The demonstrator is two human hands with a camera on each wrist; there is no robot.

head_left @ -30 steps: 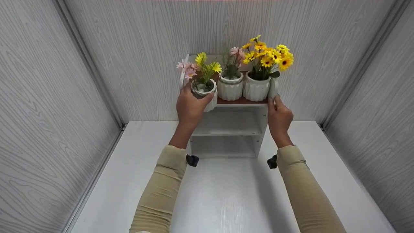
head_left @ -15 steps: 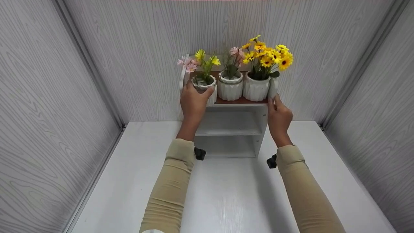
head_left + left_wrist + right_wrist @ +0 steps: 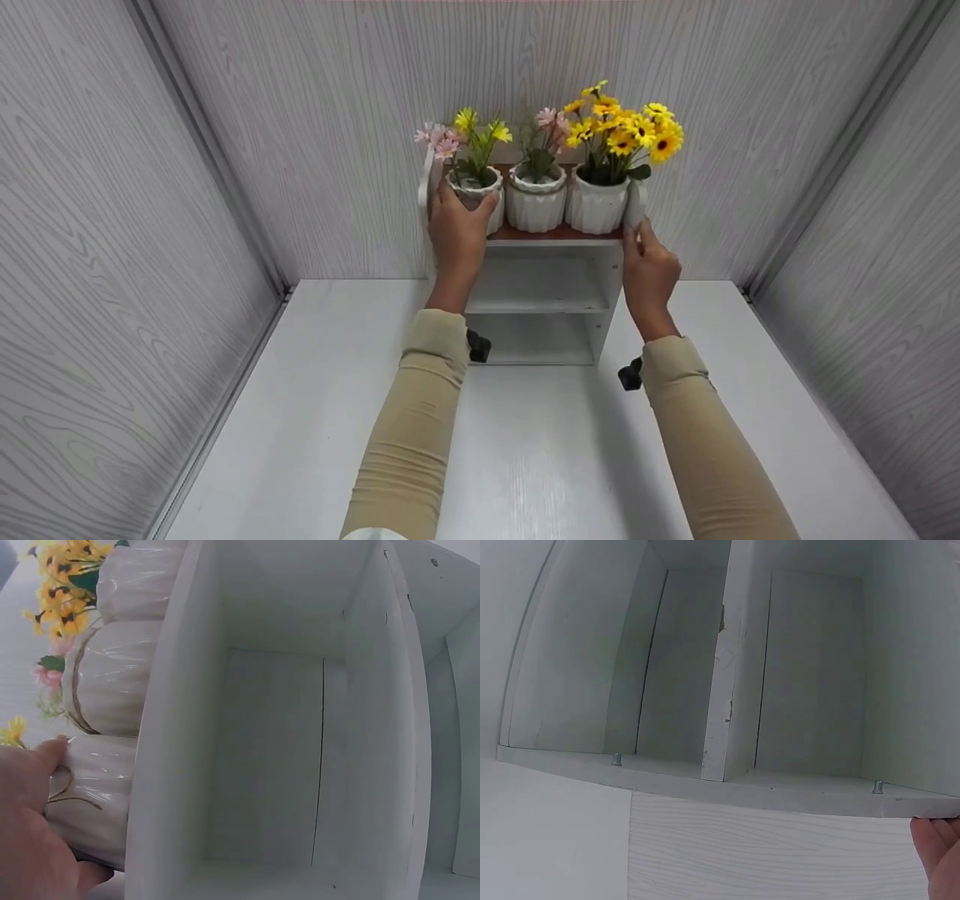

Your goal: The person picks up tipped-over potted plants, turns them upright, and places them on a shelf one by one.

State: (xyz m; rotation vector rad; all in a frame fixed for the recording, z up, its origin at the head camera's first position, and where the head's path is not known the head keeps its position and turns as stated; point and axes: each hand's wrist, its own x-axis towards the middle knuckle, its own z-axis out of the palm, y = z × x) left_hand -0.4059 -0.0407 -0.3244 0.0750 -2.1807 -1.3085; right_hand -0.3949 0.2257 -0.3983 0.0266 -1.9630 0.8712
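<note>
My left hand (image 3: 459, 236) grips a white flowerpot (image 3: 105, 780) with pink and yellow flowers, thumb on its right side and fingers on its left. This pot stands at the left end of the top board of a small white shelf (image 3: 555, 243). Beside it are a middle flowerpot (image 3: 536, 208) with pink flowers and a right flowerpot (image 3: 596, 206) with yellow-orange flowers. At the shelf's right side panel, my right hand (image 3: 651, 270) pinches the edge near the top; in the right wrist view, its fingertips (image 3: 930, 829) touch that panel from outside.
Two open compartments (image 3: 540, 285) lie under the top board. The shelf stands on a white table (image 3: 517, 450) against a grey wood-grain back wall (image 3: 360, 150). Similar walls rise at left and right. Small metal pegs (image 3: 616, 759) stick out of the inner side panel.
My left hand has moved the left flowerpot back and slightly right, from tilted at the shelf's front edge to upright in line with the other pots. My right hand has stayed put.
</note>
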